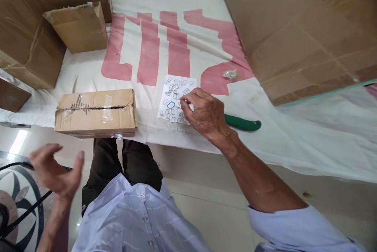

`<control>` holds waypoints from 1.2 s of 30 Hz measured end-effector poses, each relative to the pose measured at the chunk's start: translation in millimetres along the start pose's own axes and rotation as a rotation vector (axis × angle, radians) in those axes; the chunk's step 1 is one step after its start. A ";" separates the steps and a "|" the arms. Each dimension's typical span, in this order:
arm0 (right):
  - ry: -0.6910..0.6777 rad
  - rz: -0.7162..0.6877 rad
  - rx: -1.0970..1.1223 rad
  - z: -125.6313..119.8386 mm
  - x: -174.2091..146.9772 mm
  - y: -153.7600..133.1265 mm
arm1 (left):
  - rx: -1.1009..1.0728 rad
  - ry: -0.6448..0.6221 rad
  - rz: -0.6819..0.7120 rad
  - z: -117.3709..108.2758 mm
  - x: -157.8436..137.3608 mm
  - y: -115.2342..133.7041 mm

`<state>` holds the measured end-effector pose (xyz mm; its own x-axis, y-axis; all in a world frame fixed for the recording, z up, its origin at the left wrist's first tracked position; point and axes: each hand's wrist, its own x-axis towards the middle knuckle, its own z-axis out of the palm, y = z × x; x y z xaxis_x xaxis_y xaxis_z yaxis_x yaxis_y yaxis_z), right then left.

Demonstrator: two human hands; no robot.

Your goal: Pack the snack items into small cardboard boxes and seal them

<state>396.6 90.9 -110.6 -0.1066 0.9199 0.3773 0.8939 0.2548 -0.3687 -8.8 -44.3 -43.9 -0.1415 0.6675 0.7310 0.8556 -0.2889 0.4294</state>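
A small white sheet (pixel 163 95) lies near the table's front edge, covered with several small four-sided outlines, one of them blue. Whether these are drawn or loose pieces I cannot tell. Over the sheet's right side, my right hand (pixel 204 115) has thumb and forefinger pinched together; anything between them is too small to make out. A curved green handle (pixel 244 123) shows beside my right wrist, its other end hidden. My left hand (pixel 57 169) is raised off the table at the lower left, slightly blurred, with fingers and thumb apart and nothing in it.
A closed, taped cardboard box (pixel 96 120) sits at the front edge, left of the sheet. Larger cartons (pixel 26 28) stand at the back left, and a big carton (pixel 303 35) fills the right. Crumpled clear plastic (pixel 229 74) lies on the red-and-white cloth (pixel 149 55).
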 end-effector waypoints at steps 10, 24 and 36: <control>0.102 -0.096 0.569 -21.1 -29.2 -106.9 | -0.470 -0.712 -0.266 40.0 90.6 -98.6; -0.105 0.359 0.905 29.0 -46.1 -168.7 | -0.445 -0.563 -0.300 47.9 87.9 -62.5; -0.024 0.493 1.220 40.5 -44.3 -175.7 | -0.408 -0.594 -0.352 47.5 89.9 -69.3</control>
<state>226.6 17.4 -97.0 0.0966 0.9949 -0.0274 -0.1229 -0.0154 -0.9923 -57.2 68.3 -33.1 0.0177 0.9868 0.1609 0.5443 -0.1445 0.8264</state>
